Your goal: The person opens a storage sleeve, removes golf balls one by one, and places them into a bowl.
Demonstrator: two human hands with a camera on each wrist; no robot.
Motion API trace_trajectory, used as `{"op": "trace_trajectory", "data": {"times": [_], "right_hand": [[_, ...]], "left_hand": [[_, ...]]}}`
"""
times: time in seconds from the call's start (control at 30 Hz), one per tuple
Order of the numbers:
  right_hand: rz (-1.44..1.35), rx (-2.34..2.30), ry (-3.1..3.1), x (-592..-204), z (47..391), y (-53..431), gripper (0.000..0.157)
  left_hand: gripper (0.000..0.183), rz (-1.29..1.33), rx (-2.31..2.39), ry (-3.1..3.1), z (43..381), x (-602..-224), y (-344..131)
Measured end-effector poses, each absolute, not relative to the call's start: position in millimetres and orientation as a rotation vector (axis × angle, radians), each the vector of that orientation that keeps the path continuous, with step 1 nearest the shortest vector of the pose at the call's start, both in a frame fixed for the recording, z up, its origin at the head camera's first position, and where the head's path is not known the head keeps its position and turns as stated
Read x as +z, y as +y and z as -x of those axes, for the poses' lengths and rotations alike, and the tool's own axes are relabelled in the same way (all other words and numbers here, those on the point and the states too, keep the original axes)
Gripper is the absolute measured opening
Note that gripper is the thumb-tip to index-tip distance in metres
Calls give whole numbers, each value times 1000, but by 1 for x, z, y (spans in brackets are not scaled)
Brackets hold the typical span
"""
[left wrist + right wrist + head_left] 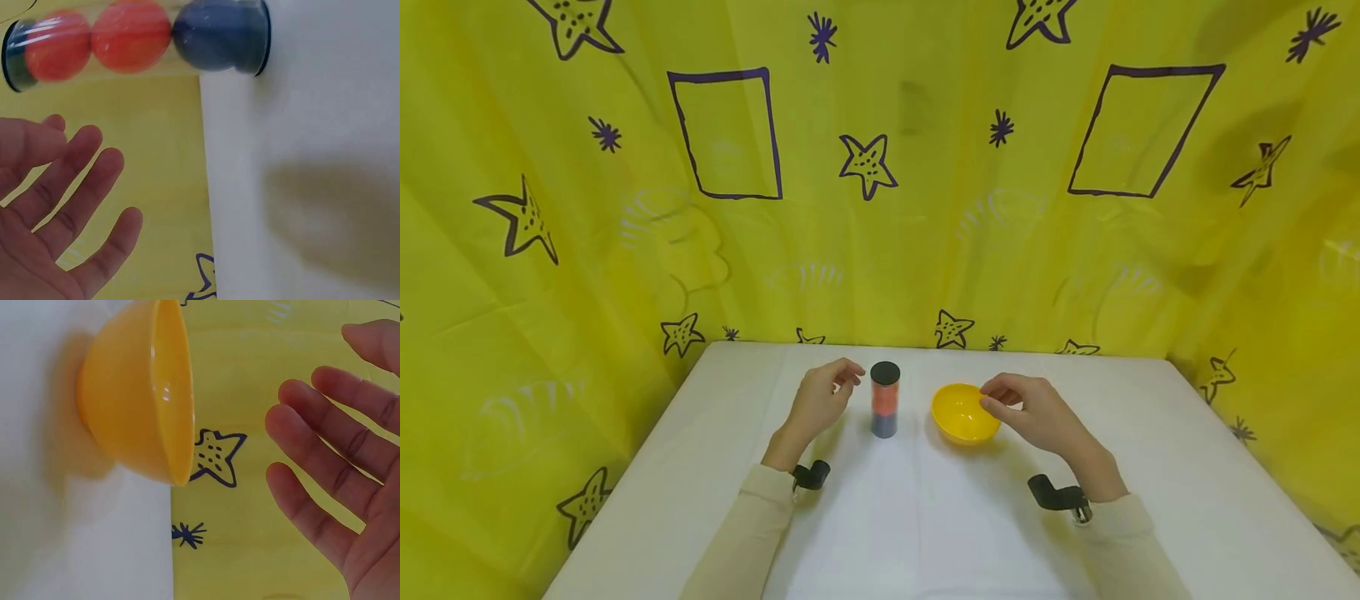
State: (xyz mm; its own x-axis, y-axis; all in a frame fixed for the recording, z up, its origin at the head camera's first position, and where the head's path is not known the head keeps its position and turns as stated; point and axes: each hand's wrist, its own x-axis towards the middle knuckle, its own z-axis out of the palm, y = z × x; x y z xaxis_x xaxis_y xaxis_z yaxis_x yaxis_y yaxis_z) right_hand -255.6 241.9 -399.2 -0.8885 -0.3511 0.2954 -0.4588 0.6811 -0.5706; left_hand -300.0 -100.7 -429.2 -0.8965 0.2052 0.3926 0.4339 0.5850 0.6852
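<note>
A clear tube of balls point(884, 402) with a black lid stands upright mid-table; the left wrist view shows two orange-red balls point(131, 36) and one dark blue ball point(209, 34) in it. Just left of the tube hovers my left hand point(825, 397), fingers loosely bent and holding nothing. To the tube's right a yellow bowl point(964, 414) sits upright on the table, its inside bare. My right hand point(1030, 408) is over the bowl's right rim in the head view; the right wrist view shows its relaxed fingers point(294, 428) apart from the bowl.
A white cloth covers the table point(917, 517). Behind it and along both sides hangs a yellow curtain point(925, 250) with drawn stars and frames. Each wrist wears a black camera mount point(1056, 493).
</note>
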Motion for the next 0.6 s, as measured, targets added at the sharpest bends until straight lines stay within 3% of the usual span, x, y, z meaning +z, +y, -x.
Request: {"op": "trace_trajectory", "data": {"times": [0.23, 0.43, 0.6], "right_hand": [[-730, 1001, -2774, -403, 256, 229, 21], [-737, 1013, -2831, -405, 253, 219, 22], [-753, 1021, -2858, -409, 252, 214, 18]], "left_hand": [[42, 657, -1064, -2758, 299, -437, -91], [35, 605, -1067, -2875, 296, -441, -81], [47, 507, -1105, -2930, 294, -446, -73]]}}
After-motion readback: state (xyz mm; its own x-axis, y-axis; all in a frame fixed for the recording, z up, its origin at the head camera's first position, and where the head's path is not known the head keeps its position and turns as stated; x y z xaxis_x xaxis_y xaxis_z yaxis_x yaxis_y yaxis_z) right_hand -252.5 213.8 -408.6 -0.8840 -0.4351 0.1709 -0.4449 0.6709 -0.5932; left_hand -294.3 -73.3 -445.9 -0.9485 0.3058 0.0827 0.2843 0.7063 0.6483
